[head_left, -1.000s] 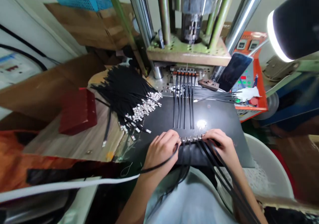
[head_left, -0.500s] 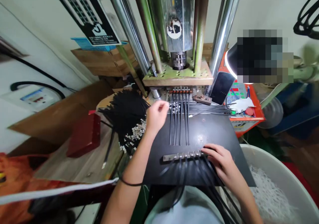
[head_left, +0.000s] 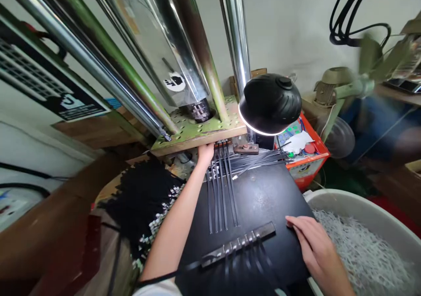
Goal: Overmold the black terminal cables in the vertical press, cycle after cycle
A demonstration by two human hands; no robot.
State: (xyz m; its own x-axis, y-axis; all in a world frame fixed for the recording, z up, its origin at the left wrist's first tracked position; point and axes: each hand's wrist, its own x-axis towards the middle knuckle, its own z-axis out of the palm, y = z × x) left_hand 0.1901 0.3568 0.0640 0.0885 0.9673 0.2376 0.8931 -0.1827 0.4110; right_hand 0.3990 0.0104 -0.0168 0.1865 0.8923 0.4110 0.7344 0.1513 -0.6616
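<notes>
My left hand (head_left: 205, 152) reaches under the front edge of the press plate (head_left: 200, 139), beside the black flat cables (head_left: 221, 195) that hang out over the black table (head_left: 263, 195). Its fingertips are hidden there. My right hand (head_left: 311, 239) is over the table's right edge, with thumb and fingers close together; whether anything small is between them is not visible. Between my arms lies a metal bar fixture (head_left: 238, 244), tilted, with several black cables running from it toward me. Neither hand touches this bar.
A big pile of black cables (head_left: 141, 199) with pale ends is at the left. At the right are a black lamp (head_left: 271, 103), an orange control box (head_left: 320, 149) and a white tub (head_left: 355, 199) of pale scraps. Loose cables (head_left: 259, 158) lie behind the table.
The view has turned and tilted. My left hand has gone from above the cables to under the press plate. My right hand has come away from the metal bar, to its right.
</notes>
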